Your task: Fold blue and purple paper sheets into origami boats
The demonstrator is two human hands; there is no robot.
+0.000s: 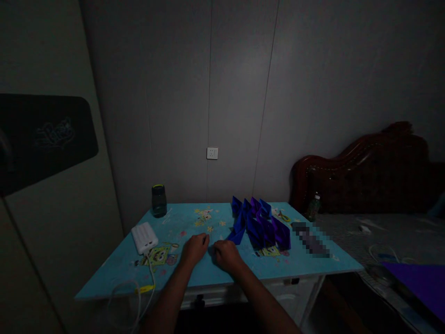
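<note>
My left hand (pixel 196 248) rests on the blue cartoon-print tabletop (pixel 194 229), its fingers curled into a loose fist. A short gap separates it from my right hand (pixel 225 254), which is closed the same way. Nothing shows in either hand, though the undersides are hidden. Several folded paper boats (pixel 256 230) in blue and purple stand grouped just beyond and to the right of my right hand. The nearest one is a blue boat (pixel 238 234), lying apart from that hand.
A white power bank (pixel 144 237) with a pale cable (pixel 150 266) lies at left, a dark bottle (pixel 159 201) behind it. Yellow-handled scissors (pixel 285 216) and a blurred-out flat object (pixel 311 240) are at right. Beyond stands a bed (pixel 347 232) with purple sheets (pixel 417 283).
</note>
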